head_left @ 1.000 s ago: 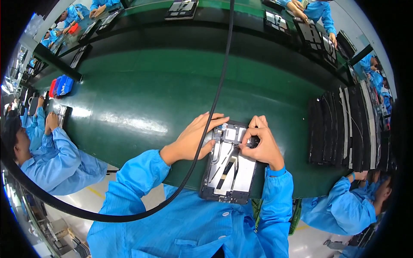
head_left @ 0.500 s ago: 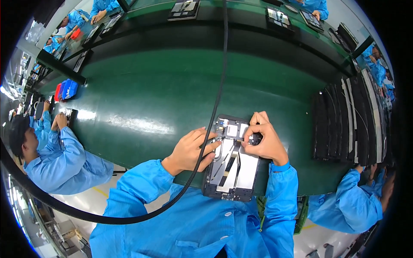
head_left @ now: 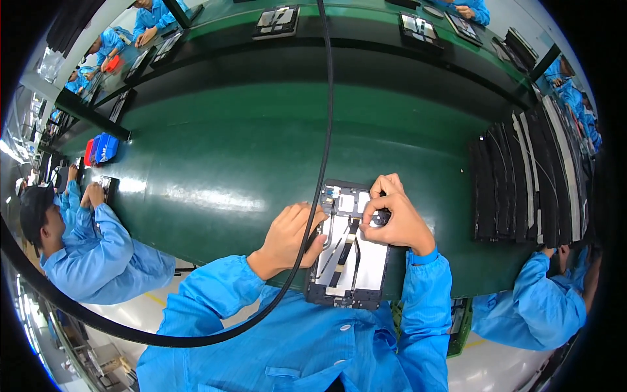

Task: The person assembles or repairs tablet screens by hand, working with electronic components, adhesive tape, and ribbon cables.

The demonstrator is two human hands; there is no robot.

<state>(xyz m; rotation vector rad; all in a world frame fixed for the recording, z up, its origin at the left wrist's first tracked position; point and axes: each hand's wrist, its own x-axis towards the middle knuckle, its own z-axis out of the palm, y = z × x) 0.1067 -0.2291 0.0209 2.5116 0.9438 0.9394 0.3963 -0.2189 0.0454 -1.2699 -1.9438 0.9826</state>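
Note:
An opened tablet (head_left: 371, 264) lies on the green bench in front of me, its silvery battery area, dark flat cables and upper circuit parts exposed. My left hand (head_left: 286, 238) rests at its left edge, fingers curled over the side and thumb lower down, steadying it. Over the tablet's upper right part, my right hand (head_left: 406, 221) is closed in a pinch, with thumb and forefinger together above the board. Whatever lies between those fingertips is too small to make out. A thick black cable (head_left: 324, 140) hangs across the view and passes in front of my left hand.
Padded dark dividers (head_left: 516, 183) stand in a row at the right. Blue bin (head_left: 104, 149) and red bin sit at the far left. More opened tablets (head_left: 276, 23) lie on the raised shelf at the back. A co-worker in blue (head_left: 98, 251) sits at the left.
My right hand has shifted slightly left and its pinch now sits lower on the tablet. The left fingers have drawn back toward the tablet's edge, and the view has tilted a little.

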